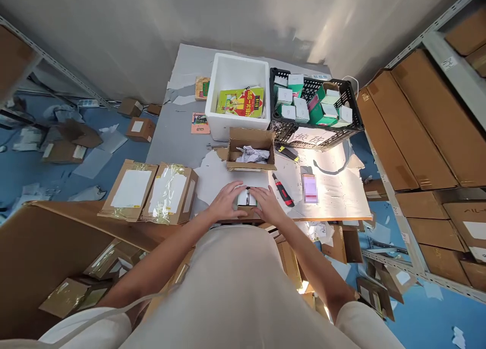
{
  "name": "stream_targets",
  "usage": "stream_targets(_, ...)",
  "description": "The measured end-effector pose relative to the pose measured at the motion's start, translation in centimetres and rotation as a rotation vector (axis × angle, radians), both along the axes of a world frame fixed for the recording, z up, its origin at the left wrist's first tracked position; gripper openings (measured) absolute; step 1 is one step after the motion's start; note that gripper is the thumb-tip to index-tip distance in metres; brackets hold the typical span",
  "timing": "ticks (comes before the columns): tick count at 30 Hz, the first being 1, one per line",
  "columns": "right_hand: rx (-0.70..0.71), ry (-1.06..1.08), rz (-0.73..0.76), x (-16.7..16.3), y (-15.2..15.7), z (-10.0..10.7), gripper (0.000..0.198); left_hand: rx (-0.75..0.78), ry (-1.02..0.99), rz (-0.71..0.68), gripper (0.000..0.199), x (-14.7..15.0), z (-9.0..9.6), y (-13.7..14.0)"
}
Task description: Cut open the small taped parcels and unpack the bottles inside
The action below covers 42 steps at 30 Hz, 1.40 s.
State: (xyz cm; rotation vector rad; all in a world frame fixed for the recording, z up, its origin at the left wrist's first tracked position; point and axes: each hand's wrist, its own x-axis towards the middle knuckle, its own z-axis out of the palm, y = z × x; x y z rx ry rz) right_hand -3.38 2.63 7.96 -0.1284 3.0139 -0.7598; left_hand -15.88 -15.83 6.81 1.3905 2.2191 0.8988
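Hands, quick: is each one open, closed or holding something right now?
Left hand: partly curled at a small, rectangular brown-and-white box; firm grip cannot be told.
Right hand: partly curled at its other side; likewise cannot be told.

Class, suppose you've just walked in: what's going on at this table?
A person stands at the table, with the left hand and right hand on either side of a small box at the near edge. Just beyond it is an open carton with crumpled paper inside. A red-and-black cutter and a phone lie to the right.
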Motion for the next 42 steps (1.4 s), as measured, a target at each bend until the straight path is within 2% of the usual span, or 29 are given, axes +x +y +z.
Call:
stream_targets(4,0.021,-0.012,0.062,-0.9,1.0,0.9,0.074,-0.041,0.185,-0.046,0.077,0.1,0.1,1.5)
stream_targets(7,0.001,0.006,0.103,-1.1,1.4,0.8,0.075,-0.046,0.228,-0.059,0.074,-0.3,0.1,2.0)
stream_targets(10,-0.023,0.040,0.067,-0.8,1.7,0.2,0.063,-0.045,0.220,-0.029,0.068,-0.8,0.2,1.6)
stream_targets(14,0.046,0.098,-0.018,0.1,2.1,-1.2,0.044,-0.067,0.251,0.019,0.055,-0.7,0.0,0.6)
stream_targets(16,0.076,0.112,-0.056,0.7,2.0,-1.6,0.043,-0.065,0.240,0.060,0.065,-0.3,-0.6,0.3)
stream_targets(18,0.102,0.121,-0.093,1.2,1.6,-1.6,0.045,-0.042,0.206,0.091,0.083,0.1,-1.4,0.4)
stream_targets(21,0.164,0.128,-0.183,1.1,0.4,-0.4,0.038,0.009,0.097,0.094,0.091,0.9,-2.7,0.9)
stream_targets(25,0.240,0.033,-0.193,-0.5,-2.4,2.1,0.021,0.037,-0.012,0.152,0.079,1.7,-3.8,1.7)
stream_targets(28,0.332,-0.088,-0.284,-2.0,-4.5,3.1,0.015,0.031,0.000,0.197,0.068,2.1,-4.0,1.8)
stream_targets(30,0.359,-0.163,-0.345,-2.7,-5.3,3.3,0.018,0.018,0.016,0.200,0.064,2.3,-4.0,1.8)
stream_targets(33,0.364,-0.307,-0.374,-3.9,-5.5,3.3,0.033,0.034,0.019,0.181,0.063,2.3,-4.1,1.7)
stream_targets(37,0.423,-0.483,-0.337,-5.6,-4.8,3.7,0.053,0.094,-0.014,0.176,0.067,2.1,-4.6,1.7)
stream_targets(42,0.475,-0.455,-0.250,-5.9,-4.6,4.0,0.047,0.162,-0.052,0.160,0.067,2.2,-5.3,2.0)
